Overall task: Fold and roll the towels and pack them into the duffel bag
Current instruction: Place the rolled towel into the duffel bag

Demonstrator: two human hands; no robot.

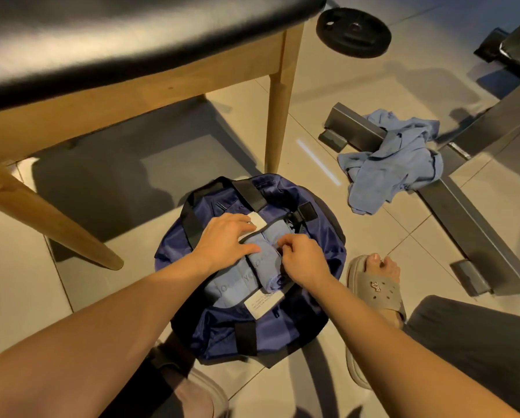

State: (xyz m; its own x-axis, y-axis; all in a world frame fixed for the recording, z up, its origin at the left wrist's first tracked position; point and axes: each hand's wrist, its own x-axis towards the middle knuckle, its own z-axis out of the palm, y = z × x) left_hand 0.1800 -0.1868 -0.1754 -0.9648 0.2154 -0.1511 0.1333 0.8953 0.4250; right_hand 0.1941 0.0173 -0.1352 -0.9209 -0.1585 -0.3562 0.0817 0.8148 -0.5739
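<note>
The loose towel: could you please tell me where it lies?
In the head view, the loose towel lies crumpled at right, draped over a metal frame, beyond the duffel bag.

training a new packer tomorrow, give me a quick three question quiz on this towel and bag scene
1. True or false: the duffel bag is zipped shut.
2. Where does the crumpled towel lie? A) inside the bag B) on the floor, across a metal frame bar C) held in both hands
3. Fill in: the ___ hand lies flat on the rolled towels in the bag.
Key: 1 false, it gapes open; 2 B; 3 left hand.
</note>
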